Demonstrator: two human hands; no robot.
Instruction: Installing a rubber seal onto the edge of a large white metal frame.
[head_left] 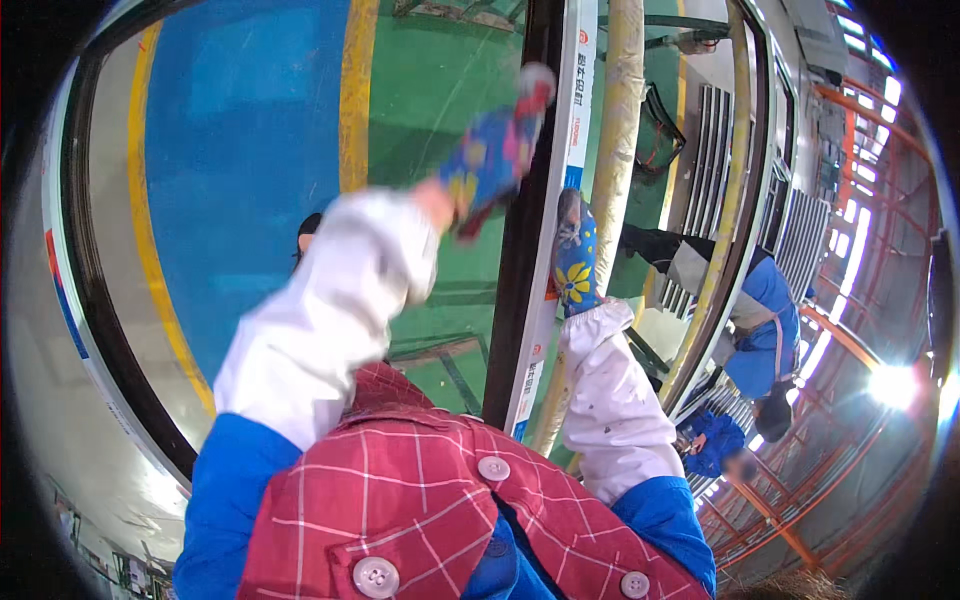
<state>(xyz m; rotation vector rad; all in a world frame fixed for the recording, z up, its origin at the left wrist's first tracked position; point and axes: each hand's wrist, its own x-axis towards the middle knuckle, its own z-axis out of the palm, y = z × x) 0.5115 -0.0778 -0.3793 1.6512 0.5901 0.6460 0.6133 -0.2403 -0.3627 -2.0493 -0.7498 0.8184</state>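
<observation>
My left hand (492, 160), in a blue flowered glove, is raised over the long dark frame bar (515, 250) and smeared by motion. Blurred red patches and a whitish tip show at its far end, with dark red below the palm; its fingers look closed, but what they hold is unclear. In a similar glove, my right hand (576, 255) rests against the bar's white film-covered side (580, 100), its fingers close together along the edge and partly hidden. The bar belongs to a large rectangular frame.
A yellowish wrapped pole (619, 120) runs just right of the bar. A second dark frame side (85, 230) stands far left. Below lies a green floor (430, 120) with a blue area (240, 200) and yellow lines. People in blue (765, 330) are at the right, near stacked slats (705, 150).
</observation>
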